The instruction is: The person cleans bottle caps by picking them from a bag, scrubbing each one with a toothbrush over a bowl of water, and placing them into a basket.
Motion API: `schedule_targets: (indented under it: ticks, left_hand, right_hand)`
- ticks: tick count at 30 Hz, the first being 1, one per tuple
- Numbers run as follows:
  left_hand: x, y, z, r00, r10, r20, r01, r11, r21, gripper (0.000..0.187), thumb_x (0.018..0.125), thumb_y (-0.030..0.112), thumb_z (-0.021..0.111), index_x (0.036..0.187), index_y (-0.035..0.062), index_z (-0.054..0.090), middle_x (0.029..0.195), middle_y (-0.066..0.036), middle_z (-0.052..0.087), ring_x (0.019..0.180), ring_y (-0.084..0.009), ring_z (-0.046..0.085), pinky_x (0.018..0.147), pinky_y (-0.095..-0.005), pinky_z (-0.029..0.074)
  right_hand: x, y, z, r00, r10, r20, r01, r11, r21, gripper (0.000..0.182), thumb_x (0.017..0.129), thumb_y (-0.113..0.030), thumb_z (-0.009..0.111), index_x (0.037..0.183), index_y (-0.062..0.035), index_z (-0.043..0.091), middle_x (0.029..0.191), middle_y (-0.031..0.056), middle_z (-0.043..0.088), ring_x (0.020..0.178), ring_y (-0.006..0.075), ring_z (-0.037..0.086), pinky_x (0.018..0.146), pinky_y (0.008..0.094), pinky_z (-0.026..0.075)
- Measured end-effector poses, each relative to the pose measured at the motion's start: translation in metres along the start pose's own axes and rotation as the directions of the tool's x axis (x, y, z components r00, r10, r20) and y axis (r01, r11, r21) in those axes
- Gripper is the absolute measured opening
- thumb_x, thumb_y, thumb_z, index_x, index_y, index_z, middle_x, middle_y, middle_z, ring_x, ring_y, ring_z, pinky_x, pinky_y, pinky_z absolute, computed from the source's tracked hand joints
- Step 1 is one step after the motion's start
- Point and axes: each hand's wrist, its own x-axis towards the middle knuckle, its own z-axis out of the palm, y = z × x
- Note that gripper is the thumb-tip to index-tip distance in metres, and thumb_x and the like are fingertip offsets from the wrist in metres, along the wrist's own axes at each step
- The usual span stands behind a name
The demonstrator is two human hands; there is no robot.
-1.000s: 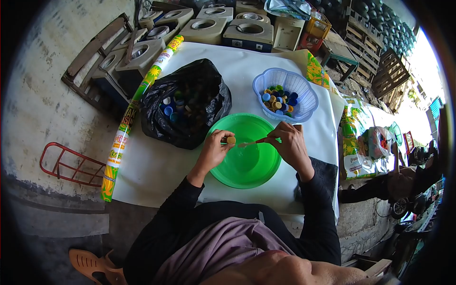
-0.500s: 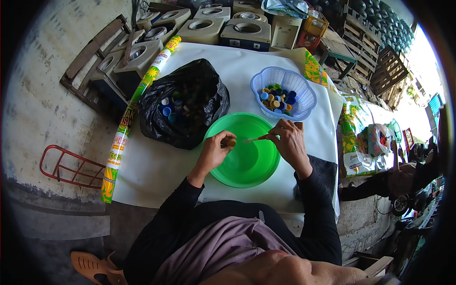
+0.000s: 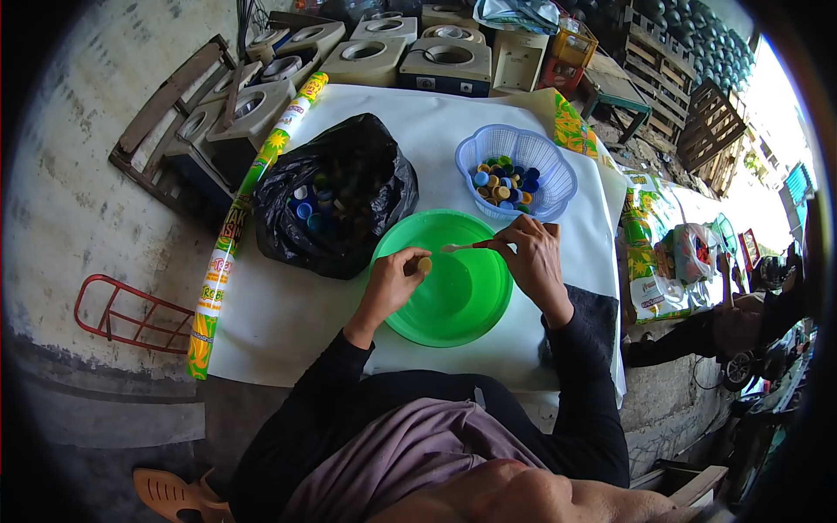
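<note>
My left hand (image 3: 390, 283) pinches a tan bottle cap (image 3: 425, 265) over the left part of a green basin (image 3: 493, 321). In my right hand (image 3: 534, 260) is a toothbrush (image 3: 471, 246) with a reddish handle and a pale head. Its head points left toward the cap, with a small gap between them. Both hands are above the basin, which seems to hold a little water. Behind it on the left, an open black plastic bag (image 3: 283, 240) holds several bottle caps. A blue plastic basket (image 3: 561, 174) at the back right holds blue, tan and green caps.
White sheeting (image 3: 292, 349) covers the table, with a printed roll (image 3: 228, 235) along its left edge. A dark cloth (image 3: 593, 318) lies by my right forearm. Beige appliance casings (image 3: 445, 65) stand behind the table, and a red metal frame (image 3: 131, 314) is at left.
The cap in my left hand has turned, so its round face shows more. The toothbrush has risen slightly and its pale head shows more clearly.
</note>
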Motion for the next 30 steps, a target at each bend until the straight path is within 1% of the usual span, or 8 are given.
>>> schedule_targets:
  ticks: [4, 8, 13, 16, 19, 21, 24, 30]
  left_hand:
    - [0.001, -0.005, 0.001, 0.996, 0.088, -0.029, -0.086, 0.994, 0.062, 0.030, 0.090, 0.003, 0.079, 0.118, -0.0033, 0.073, 0.104, -0.013, 0.075, 0.088, -0.0196, 0.078, 0.077, -0.0296, 0.062]
    - [-0.001, 0.001, 0.002, 0.997, 0.069, 0.032, -0.072, 0.987, 0.144, 0.029, 0.089, 0.003, 0.080, 0.116, -0.0035, 0.073, 0.106, -0.014, 0.072, 0.088, -0.0227, 0.078, 0.075, -0.0313, 0.064]
    - [0.006, 0.019, -0.009, 0.960, 0.273, -0.068, -0.233, 0.906, 0.352, 0.026, 0.088, 0.004, 0.081, 0.112, -0.0031, 0.074, 0.104, -0.015, 0.071, 0.086, -0.0239, 0.076, 0.073, -0.0330, 0.063]
    - [0.021, 0.018, -0.021, 0.956, 0.244, 0.165, -0.286, 0.900, 0.327, 0.024, 0.088, 0.003, 0.081, 0.110, -0.0030, 0.074, 0.102, -0.014, 0.070, 0.086, -0.0252, 0.075, 0.076, -0.0337, 0.061]
    - [0.055, 0.039, -0.025, 0.977, 0.206, 0.056, -0.213, 0.958, 0.191, 0.023, 0.088, 0.005, 0.080, 0.108, -0.0030, 0.074, 0.102, -0.014, 0.070, 0.088, -0.0282, 0.074, 0.079, -0.0355, 0.060]
    - [0.089, 0.044, -0.018, 0.904, 0.416, 0.102, -0.427, 0.860, 0.279, 0.024, 0.088, 0.009, 0.081, 0.107, -0.0029, 0.075, 0.100, -0.015, 0.069, 0.088, -0.0302, 0.073, 0.081, -0.0377, 0.058]
    - [0.151, 0.043, 0.017, 0.840, 0.537, 0.077, -0.540, 0.817, 0.204, 0.026, 0.087, 0.014, 0.082, 0.108, -0.0018, 0.076, 0.100, -0.017, 0.070, 0.088, -0.0320, 0.073, 0.080, -0.0404, 0.058]
    - [0.200, 0.036, 0.056, 0.754, 0.655, -0.054, -0.613, 0.730, 0.302, 0.036, 0.086, 0.016, 0.083, 0.115, -0.0022, 0.073, 0.112, -0.017, 0.070, 0.106, -0.0347, 0.070, 0.095, -0.0429, 0.056]
  right_hand:
    - [-0.005, 0.003, 0.004, 0.974, -0.056, 0.218, 0.072, 0.995, -0.064, 0.020, 0.084, -0.032, 0.080, 0.077, -0.0132, 0.079, 0.084, -0.0004, 0.063, 0.092, 0.0182, 0.062, 0.087, 0.0421, 0.035]
    - [-0.001, -0.008, -0.004, 0.998, -0.070, 0.000, 0.069, 0.994, 0.089, 0.023, 0.082, -0.036, 0.081, 0.078, -0.0134, 0.079, 0.081, -0.0001, 0.059, 0.085, 0.0194, 0.061, 0.085, 0.0410, 0.035]
    - [-0.004, -0.004, -0.013, 0.989, -0.098, 0.115, 0.095, 0.995, 0.031, 0.025, 0.083, -0.036, 0.083, 0.081, -0.0117, 0.077, 0.082, 0.0000, 0.062, 0.084, 0.0200, 0.064, 0.084, 0.0396, 0.036]
    - [-0.005, -0.003, -0.015, 0.986, -0.099, 0.133, 0.092, 0.994, 0.059, 0.025, 0.082, -0.036, 0.084, 0.080, -0.0119, 0.077, 0.082, 0.0000, 0.062, 0.084, 0.0199, 0.064, 0.084, 0.0391, 0.037]
    - [-0.003, -0.003, -0.018, 0.979, -0.094, 0.183, 0.083, 0.994, 0.071, 0.025, 0.082, -0.036, 0.084, 0.081, -0.0124, 0.077, 0.082, -0.0001, 0.062, 0.083, 0.0199, 0.064, 0.083, 0.0388, 0.037]
    - [-0.004, -0.003, -0.018, 0.970, -0.085, 0.226, 0.067, 0.994, 0.084, 0.023, 0.082, -0.034, 0.085, 0.082, -0.0126, 0.077, 0.083, 0.0002, 0.063, 0.084, 0.0206, 0.064, 0.084, 0.0391, 0.037]
    - [-0.002, 0.001, -0.016, 0.968, -0.097, 0.232, 0.074, 0.992, 0.106, 0.022, 0.082, -0.033, 0.085, 0.083, -0.0124, 0.077, 0.083, 0.0009, 0.063, 0.084, 0.0214, 0.065, 0.084, 0.0392, 0.037]
    - [0.000, 0.004, -0.018, 0.961, -0.097, 0.260, 0.073, 0.992, 0.102, 0.022, 0.082, -0.032, 0.085, 0.090, -0.0124, 0.081, 0.084, 0.0016, 0.065, 0.084, 0.0213, 0.064, 0.086, 0.0380, 0.037]
